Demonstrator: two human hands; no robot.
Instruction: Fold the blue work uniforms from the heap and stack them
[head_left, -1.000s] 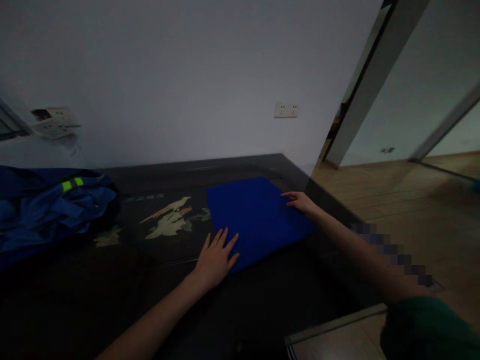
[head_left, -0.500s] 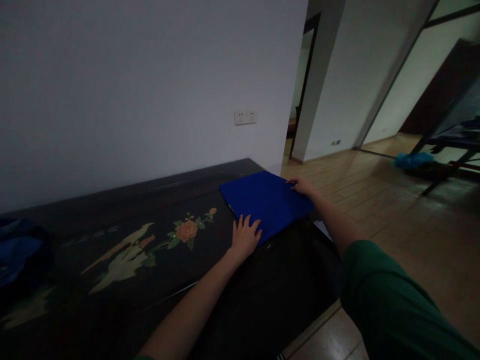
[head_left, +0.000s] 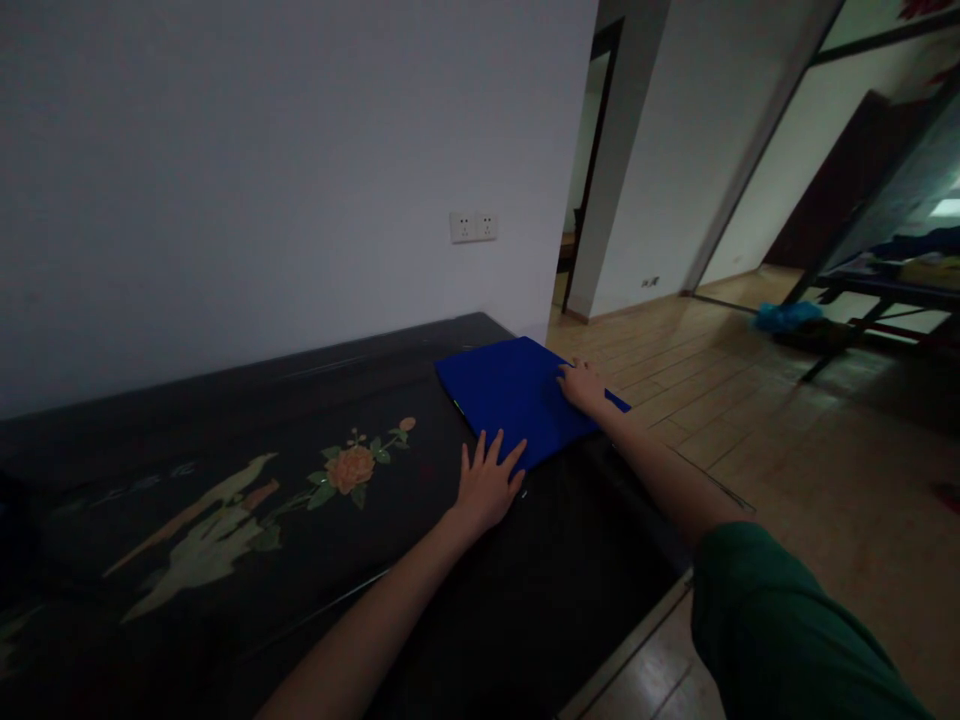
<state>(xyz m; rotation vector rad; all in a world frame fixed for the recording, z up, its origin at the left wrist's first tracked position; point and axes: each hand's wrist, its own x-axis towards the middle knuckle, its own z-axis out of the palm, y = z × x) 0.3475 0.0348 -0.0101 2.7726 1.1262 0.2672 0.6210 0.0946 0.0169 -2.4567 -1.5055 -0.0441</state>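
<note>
A flat, dark blue rectangular piece [head_left: 510, 385], perhaps folded cloth, lies at the right end of the black table [head_left: 420, 385]. Its far right corner reaches past the table's edge, and a small bright strip shows along its left side. My left hand [head_left: 489, 482] rests with spread fingers on the near left corner of the blue piece. On the right part lies my right hand [head_left: 583, 388], its fingers stretched out over the surface. Neither hand grips anything that I can see.
Flower and bird inlay [head_left: 349, 468] decorates the tabletop. Behind stands a white wall with a double socket [head_left: 473, 227]. To the right, a tiled floor [head_left: 697, 400] runs toward a blue plastic bag [head_left: 787, 317] and a dark table [head_left: 892, 285].
My right hand has moved from the far right edge inward onto the blue piece. The left hand stays at the near corner. The view has turned slightly right.
</note>
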